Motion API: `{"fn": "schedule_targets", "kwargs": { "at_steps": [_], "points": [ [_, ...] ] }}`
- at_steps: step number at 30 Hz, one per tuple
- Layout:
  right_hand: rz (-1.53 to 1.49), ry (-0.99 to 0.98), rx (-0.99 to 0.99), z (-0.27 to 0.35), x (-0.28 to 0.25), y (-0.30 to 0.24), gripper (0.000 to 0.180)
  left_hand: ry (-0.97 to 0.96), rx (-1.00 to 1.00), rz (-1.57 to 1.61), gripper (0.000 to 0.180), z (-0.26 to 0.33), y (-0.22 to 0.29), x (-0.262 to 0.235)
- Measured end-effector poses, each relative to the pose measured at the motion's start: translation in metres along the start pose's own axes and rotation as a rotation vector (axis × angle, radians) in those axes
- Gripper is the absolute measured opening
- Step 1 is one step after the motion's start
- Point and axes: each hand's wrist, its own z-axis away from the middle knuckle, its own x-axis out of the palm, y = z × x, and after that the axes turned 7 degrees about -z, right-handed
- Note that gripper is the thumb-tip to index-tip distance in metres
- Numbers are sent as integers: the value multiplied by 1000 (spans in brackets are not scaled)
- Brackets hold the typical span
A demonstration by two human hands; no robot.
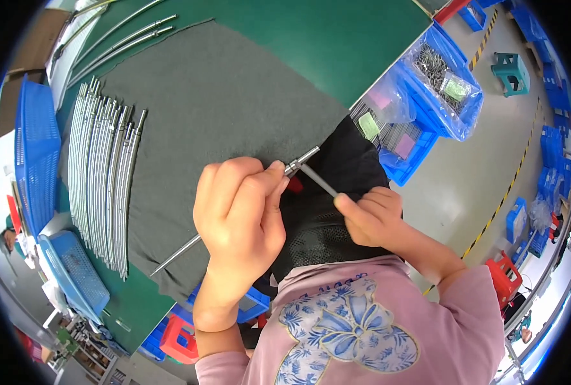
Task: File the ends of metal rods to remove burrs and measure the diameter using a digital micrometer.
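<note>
Spanning the gap between both hands, a long thin metal rod (189, 247) is held slantwise above the grey felt mat (234, 96), its fitted end raised toward the chest. The left hand (240, 212) is clenched around the rod just below a short silver fitting (301, 159), apparently to steady it. A slimmer grey pin (319, 181) is pinched in the fingers of the right hand (372, 218) and is set against the fitting. A row of matching rods (102, 179) is laid side by side on the mat, well apart to the left. Blue bins (442, 80) holding bagged small parts are kept at the right of the green surface (337, 38).
</note>
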Motion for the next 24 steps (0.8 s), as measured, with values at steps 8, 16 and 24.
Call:
{"fn": "schedule_targets", "kwargs": {
  "at_steps": [8, 16, 24],
  "points": [
    [-409, 317, 628, -30, -10, 7, 41, -55, -19, -24, 17, -1, 0, -5],
    [-796, 558, 856, -63, 16, 15, 17, -93, -34, -14, 16, -2, -1, -7],
    [-1153, 502, 1009, -76, 2, -4, 9, -94, -60, 3, 15, -1, 0, -8]
  ]
}}
